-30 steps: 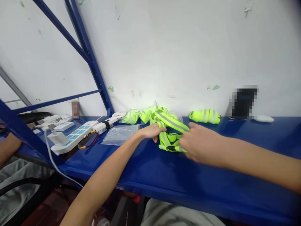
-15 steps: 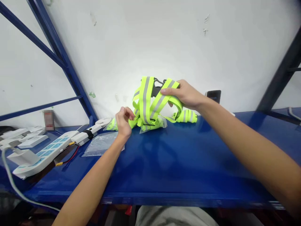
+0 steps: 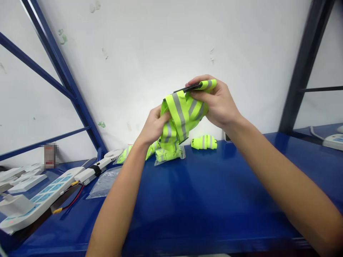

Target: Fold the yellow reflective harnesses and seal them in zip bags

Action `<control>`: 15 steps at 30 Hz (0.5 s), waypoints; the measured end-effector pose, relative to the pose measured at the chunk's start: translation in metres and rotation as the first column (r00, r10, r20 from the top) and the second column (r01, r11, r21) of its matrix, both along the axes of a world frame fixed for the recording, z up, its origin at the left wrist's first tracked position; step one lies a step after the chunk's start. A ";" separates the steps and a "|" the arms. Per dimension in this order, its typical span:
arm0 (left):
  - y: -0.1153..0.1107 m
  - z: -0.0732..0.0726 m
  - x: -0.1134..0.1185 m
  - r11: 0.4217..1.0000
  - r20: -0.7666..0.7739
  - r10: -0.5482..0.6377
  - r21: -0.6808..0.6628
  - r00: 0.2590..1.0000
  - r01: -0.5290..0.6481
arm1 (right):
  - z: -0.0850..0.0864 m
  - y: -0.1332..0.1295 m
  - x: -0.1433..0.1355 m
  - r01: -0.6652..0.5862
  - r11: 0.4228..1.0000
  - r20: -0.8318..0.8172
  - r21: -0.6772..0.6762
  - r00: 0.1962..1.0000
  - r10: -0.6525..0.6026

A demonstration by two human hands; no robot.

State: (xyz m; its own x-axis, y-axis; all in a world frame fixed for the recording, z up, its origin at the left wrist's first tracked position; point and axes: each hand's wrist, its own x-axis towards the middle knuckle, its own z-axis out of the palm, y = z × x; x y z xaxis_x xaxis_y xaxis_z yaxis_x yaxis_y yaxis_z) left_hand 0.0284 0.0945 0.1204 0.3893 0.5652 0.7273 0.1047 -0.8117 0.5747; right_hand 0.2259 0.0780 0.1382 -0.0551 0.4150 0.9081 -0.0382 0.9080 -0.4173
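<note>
Both of my hands grip a neon-yellow reflective harness (image 3: 180, 110) with grey stripes, raised above the blue tabletop (image 3: 193, 189). My left hand (image 3: 155, 125) is closed on its left side, some fingers tucked into the straps. At the upper right, my right hand (image 3: 215, 98) pinches a folded strap and a black piece at its top edge. Below the harness lies a clear bag holding yellow strap material (image 3: 169, 154). A rolled yellow reflective bundle (image 3: 204, 142) rests further right, touching neither hand.
To the left are a white power strip (image 3: 40, 198), a small white fan (image 3: 114, 154), a flat clear plastic bag (image 3: 103, 182) and a red-black cable (image 3: 72, 198). Blue rack posts (image 3: 68, 78) rise at the left, a dark post (image 3: 305, 67) at the right. A white wall stands behind.
My left hand has gone from beside the harness to gripping it. The harness is raised higher, and its straps are bunched closer together. The camera view has shifted.
</note>
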 end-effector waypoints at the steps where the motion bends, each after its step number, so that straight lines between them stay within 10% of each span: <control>1: 0.002 0.004 0.004 1.000 0.042 -0.008 -0.025 0.999 0.009 | 0.000 0.001 0.002 0.048 0.999 0.002 0.027 0.999 -0.048; 10: 0.008 0.007 -0.015 0.927 0.149 -0.143 -0.327 0.979 0.185 | -0.021 0.033 0.009 0.339 0.938 0.156 0.074 0.925 -0.346; 15: 0.019 -0.004 -0.034 0.930 -0.210 0.017 -0.356 0.978 -0.093 | -0.032 0.042 0.007 0.266 0.964 0.365 -0.011 0.899 -0.243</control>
State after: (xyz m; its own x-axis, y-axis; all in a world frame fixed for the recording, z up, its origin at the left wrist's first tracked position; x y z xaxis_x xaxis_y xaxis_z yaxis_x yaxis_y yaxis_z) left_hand -0.0061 0.1130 0.1165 0.4659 0.7995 0.3791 0.2862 -0.5415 0.7905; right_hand 0.2329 0.1205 0.1066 -0.2563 0.5108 0.8206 0.3525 0.8399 -0.4127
